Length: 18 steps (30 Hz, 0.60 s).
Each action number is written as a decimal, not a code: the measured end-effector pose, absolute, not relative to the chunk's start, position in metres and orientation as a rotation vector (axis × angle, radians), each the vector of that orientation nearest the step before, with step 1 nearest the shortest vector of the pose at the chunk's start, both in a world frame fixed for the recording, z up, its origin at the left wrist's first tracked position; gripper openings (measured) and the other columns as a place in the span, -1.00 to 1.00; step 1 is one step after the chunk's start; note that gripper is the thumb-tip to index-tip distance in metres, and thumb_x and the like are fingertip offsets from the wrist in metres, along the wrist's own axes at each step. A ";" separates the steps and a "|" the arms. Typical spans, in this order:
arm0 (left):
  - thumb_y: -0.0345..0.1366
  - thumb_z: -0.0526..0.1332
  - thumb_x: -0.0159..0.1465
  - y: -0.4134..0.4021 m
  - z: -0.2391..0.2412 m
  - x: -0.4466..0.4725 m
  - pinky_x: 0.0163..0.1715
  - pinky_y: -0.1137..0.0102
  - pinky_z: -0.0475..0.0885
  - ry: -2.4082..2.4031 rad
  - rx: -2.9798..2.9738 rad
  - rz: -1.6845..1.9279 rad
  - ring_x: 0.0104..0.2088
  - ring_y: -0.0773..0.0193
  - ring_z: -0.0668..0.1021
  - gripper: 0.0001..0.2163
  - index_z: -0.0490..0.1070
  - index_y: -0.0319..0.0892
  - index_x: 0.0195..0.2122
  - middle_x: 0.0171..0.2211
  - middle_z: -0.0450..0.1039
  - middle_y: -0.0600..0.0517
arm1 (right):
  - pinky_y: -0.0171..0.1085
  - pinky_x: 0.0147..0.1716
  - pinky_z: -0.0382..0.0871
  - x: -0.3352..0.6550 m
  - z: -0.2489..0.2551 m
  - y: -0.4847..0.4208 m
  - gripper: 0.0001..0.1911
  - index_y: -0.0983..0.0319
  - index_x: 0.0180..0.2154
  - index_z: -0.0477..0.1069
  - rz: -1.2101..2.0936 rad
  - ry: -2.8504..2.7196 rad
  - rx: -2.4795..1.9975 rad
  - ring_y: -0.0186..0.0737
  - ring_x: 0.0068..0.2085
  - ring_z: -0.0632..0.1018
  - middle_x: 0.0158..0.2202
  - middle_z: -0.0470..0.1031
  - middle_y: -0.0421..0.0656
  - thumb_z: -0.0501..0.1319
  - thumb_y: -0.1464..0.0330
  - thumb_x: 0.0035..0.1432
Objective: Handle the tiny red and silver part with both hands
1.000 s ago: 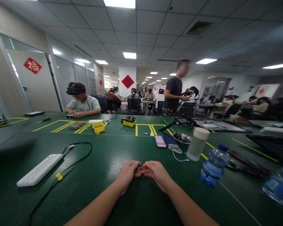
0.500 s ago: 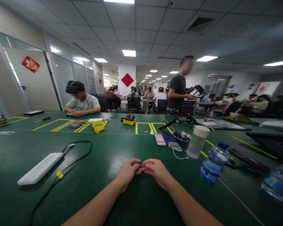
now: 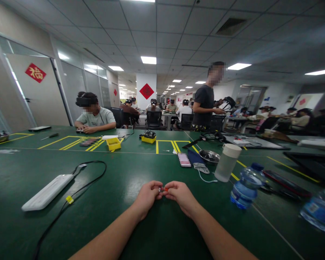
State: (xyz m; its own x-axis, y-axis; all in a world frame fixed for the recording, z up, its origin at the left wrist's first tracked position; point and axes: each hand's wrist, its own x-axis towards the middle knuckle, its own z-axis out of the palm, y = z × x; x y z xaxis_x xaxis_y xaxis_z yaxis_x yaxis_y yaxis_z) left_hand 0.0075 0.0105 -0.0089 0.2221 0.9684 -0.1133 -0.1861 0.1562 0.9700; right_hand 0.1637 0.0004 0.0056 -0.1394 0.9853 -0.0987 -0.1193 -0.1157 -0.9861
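Note:
My left hand (image 3: pixel 148 196) and my right hand (image 3: pixel 182 196) meet fingertip to fingertip above the green table (image 3: pixel 119 180). Between the left thumb and fingers is a small shiny metallic piece (image 3: pixel 159 189), mostly covered by the fingertips. The right thumb and forefinger pinch a small orange-red piece (image 3: pixel 166 189). Both pieces are too small and too hidden for me to name their kind, and I cannot tell whether they are joined.
A white power bank (image 3: pixel 47 193) with a black cable lies to the left. On the right stand a frosted cup (image 3: pixel 227 162), a water bottle (image 3: pixel 246 186) and a metal bowl (image 3: pixel 209 156). Yellow trays (image 3: pixel 113 144) sit farther back, near a seated person (image 3: pixel 94 115).
Both hands stay nearly in place. More of the metallic piece and the orange-red piece now shows between the fingertips. The view has shifted very slightly.

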 end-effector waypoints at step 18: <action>-0.52 0.10 0.14 0.007 -0.004 0.007 -0.38 0.46 0.47 1.000 0.996 1.027 -0.45 0.36 0.54 -0.78 0.42 -0.30 -0.21 -0.39 0.51 -0.09 | -0.20 -0.19 0.45 0.162 0.008 0.000 -0.84 0.32 -0.38 0.45 1.466 -1.147 -1.096 -0.20 -0.29 0.59 -0.37 0.55 -0.09 0.26 0.44 -0.12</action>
